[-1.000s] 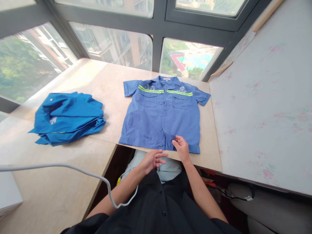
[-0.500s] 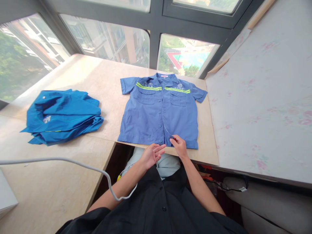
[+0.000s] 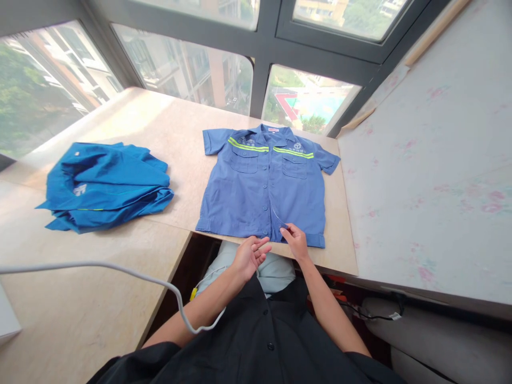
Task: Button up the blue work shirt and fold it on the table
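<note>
Clearly, the right hand point(image 3: 296, 242) is narrowed to a pinch, thumb and fingertips closed on the lower front corner of the shirt point(image 3: 298, 200), with that strip of the front turned up a little. Its forearm slants in from the near right side, the wrist above the near edge of the worktop point(image 3: 184, 144). The left hand point(image 3: 248, 257) is loosely open, palm partly upturned and fingers spread and half bent toward the right, its fingertips close to the lowest button; whether they touch the hem, I cannot tell. The shirt lies spread front up, hem along the near edge, collar toward the far edge below the window point(image 3: 218, 69), one sleeve close to the right edge by the wall point(image 3: 408, 160). It carries a left pocket point(image 3: 245, 161) and a right pocket point(image 3: 294, 166) as seen, flaps down, so their insides are hidden. Well apart, toward the worktop's left edge, a bundle point(image 3: 116, 186) of brighter blue cloth lies heaped. Nearer, a cable point(image 3: 120, 268) crosses above the worktop to the left forearm, and part of a white box point(image 3: 7, 317) shows near the left corner, its contents out of sight.
</note>
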Motion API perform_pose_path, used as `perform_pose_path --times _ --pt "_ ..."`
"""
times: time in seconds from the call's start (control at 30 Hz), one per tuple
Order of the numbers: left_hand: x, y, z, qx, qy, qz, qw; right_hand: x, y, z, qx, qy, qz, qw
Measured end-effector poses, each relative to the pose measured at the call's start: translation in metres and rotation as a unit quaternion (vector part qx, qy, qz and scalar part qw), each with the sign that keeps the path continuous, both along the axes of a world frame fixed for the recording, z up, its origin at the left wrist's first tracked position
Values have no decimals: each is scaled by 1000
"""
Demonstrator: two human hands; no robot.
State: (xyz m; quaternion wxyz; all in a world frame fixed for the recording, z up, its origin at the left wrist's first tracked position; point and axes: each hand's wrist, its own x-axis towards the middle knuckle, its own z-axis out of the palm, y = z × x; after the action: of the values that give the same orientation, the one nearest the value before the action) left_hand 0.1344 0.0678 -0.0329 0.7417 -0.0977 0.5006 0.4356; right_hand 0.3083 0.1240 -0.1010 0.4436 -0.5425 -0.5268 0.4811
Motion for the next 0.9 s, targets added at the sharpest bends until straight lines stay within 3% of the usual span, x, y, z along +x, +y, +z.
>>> perform_pose_path --times 0.4,0.6,0.9 --pt "0 3 -3 26 21 44 998 -2 -1 0 11 -32 2 999" --pt "6 18 -15 65 -19 84 994 -2 -2 0 16 -38 4 999" --pt "14 31 -36 88 103 48 990 2 0 -4 22 -56 23 998"
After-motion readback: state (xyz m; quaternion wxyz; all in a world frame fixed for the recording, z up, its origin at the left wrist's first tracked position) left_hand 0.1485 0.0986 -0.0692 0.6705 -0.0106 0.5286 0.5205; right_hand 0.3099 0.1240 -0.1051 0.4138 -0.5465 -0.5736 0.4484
